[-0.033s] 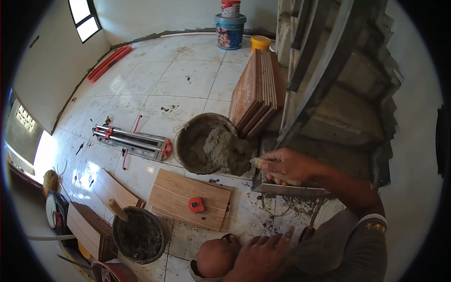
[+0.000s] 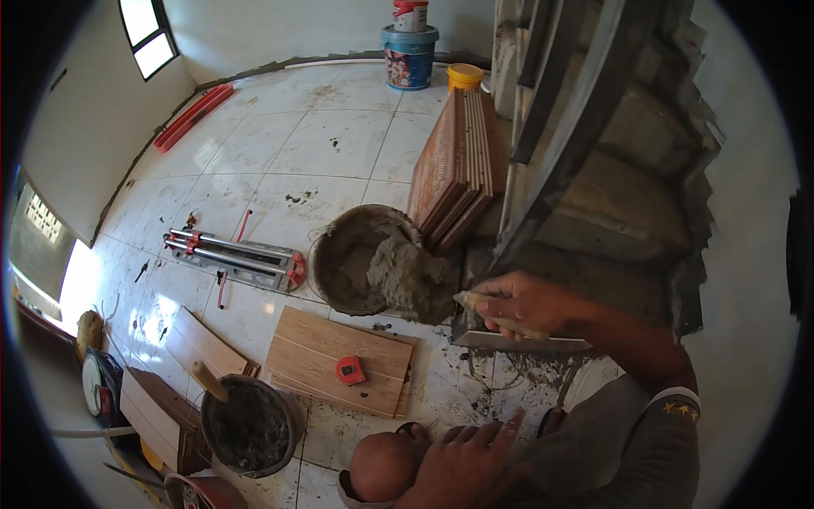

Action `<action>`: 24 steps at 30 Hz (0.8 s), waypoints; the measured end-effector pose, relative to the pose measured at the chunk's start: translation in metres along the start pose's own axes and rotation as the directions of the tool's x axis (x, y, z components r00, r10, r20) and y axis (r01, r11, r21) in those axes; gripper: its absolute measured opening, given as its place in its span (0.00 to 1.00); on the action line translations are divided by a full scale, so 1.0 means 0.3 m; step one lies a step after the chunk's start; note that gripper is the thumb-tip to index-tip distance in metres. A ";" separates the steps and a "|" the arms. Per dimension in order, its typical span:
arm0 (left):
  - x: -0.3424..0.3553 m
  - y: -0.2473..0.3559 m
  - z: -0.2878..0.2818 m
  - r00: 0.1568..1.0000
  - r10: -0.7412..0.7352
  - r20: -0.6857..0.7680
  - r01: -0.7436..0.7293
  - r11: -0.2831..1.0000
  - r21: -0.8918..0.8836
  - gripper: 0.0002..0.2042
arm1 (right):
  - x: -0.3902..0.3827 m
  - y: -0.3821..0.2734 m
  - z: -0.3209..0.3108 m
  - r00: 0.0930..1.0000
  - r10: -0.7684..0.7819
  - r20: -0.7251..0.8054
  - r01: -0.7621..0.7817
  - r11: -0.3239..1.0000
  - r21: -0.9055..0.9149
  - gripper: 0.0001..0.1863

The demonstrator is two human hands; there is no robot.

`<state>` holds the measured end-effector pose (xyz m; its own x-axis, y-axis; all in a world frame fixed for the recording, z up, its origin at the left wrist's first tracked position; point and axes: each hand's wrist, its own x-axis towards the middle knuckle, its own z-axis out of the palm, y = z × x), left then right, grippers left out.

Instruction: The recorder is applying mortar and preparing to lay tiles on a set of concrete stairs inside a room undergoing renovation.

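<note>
1. The right hand is clenched around the pale wooden tool handle, near the foot of the grey concrete stairs.
2. At the handle's far end sits a thick heap of wet grey mortar, which hides the tool's blade. The heap lies over the right side of the round dark bucket, whose inner wall is smeared with the same grey.
3. The left hand is released, its fingers stretched out and nothing visible in them; I cannot tell what lies under its palm.
4. Just behind the bucket, a stack of reddish-brown rectangular tiles leans beside the dark metal railing.
5. In front of the bucket, wood-patterned tan planks lie on the white tiled floor, with a red tape measure on top.
6. Left of the bucket lies a silver-and-red tile cutter.
7. Nearer the person stands a second dark bucket, holding grey mix and a tool with a wooden handle.
</note>
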<state>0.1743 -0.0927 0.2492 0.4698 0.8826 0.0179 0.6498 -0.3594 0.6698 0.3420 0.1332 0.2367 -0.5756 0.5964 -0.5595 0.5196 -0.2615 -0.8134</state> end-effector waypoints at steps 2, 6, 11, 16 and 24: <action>0.011 0.000 0.002 0.996 -0.081 0.038 0.080 0.997 0.021 0.37 | -0.121 0.037 -0.033 0.998 0.044 0.056 -0.044 0.999 0.001 0.25; 0.051 0.024 -0.023 0.987 -0.154 0.034 0.155 0.988 -0.020 0.36 | -0.344 0.131 -0.107 0.994 0.070 0.085 -0.067 0.997 -0.032 0.27; 0.081 0.132 -0.116 0.899 -0.422 0.117 0.402 0.901 0.162 0.32 | -0.558 0.292 -0.218 0.976 0.203 0.075 -0.212 0.966 0.148 0.31; 0.140 0.075 -0.145 0.932 -0.285 0.223 0.273 0.958 0.082 0.27 | -0.636 0.426 -0.359 0.977 0.186 -0.108 -0.169 0.975 0.144 0.32; 0.718 -0.650 0.028 0.753 -0.612 0.242 0.583 0.449 -0.677 0.23 | -0.311 0.668 -0.566 0.650 -0.651 -0.392 0.053 0.553 -0.832 0.27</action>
<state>0.1537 0.1652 0.1163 0.1004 0.8109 -0.5765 0.1605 0.5586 0.8137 0.6071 0.1539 0.1529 -0.4652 0.8552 0.2287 0.7818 0.5180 -0.3469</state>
